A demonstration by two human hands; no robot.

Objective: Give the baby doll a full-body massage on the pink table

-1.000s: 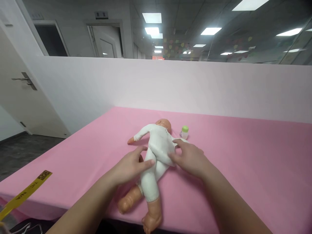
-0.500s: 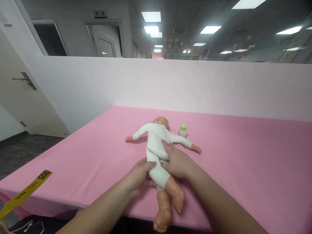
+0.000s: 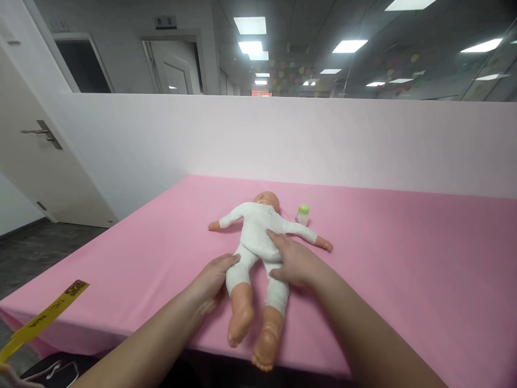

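Note:
A baby doll in a white cloth suit lies on the pink-covered table, its head at the far end and its bare feet near the front edge. Both its arms stretch outward and its legs are apart. My left hand is around the outside of the doll's left-hand leg, thumb on the thigh and other fingers partly hidden. Across the doll's right side and hip lies my right hand, thumb and fingers spread, touching the suit. A small bottle with a green cap stands beyond the doll's right-hand arm.
Behind the table runs a white partition with glass above it. A door with a metal handle is at the left. A yellow tag strip shows at the lower left, above a black item.
The doll's legs were crossed and are now apart. My left hand has moved left with one leg. My right hand has stayed almost in place at the doll's side.

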